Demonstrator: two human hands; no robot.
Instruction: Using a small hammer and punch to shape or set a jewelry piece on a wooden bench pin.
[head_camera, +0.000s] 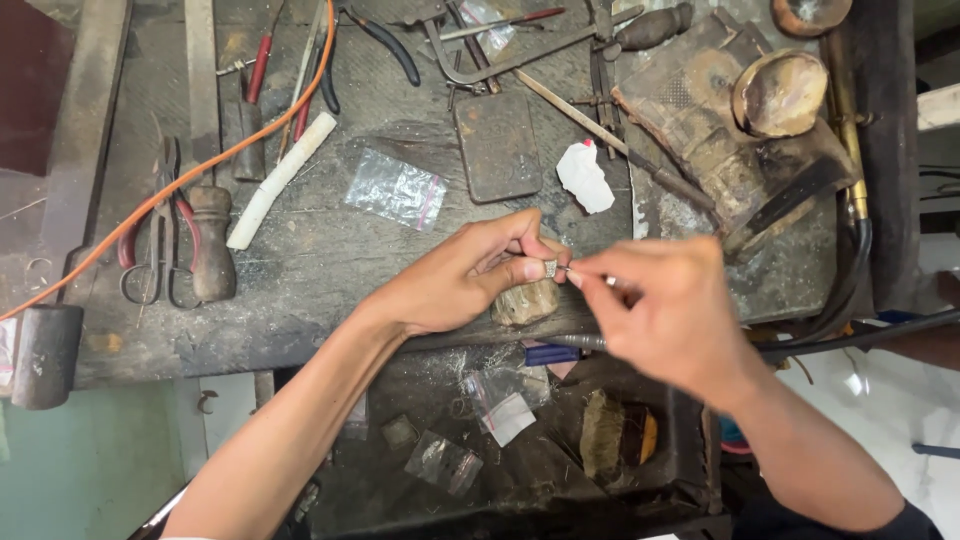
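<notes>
My left hand pinches a small silver ring between thumb and fingers, just above a worn wooden bench peg at the workbench's front edge. My right hand grips a thin metal tool whose tip touches the ring. Both hands meet over the middle of the dark, scarred bench.
Pliers, a wooden-handled tool, a white stick, an orange cable, a small plastic bag, a dark metal block and a white scrap lie on the bench. A tray below holds bags and a brush.
</notes>
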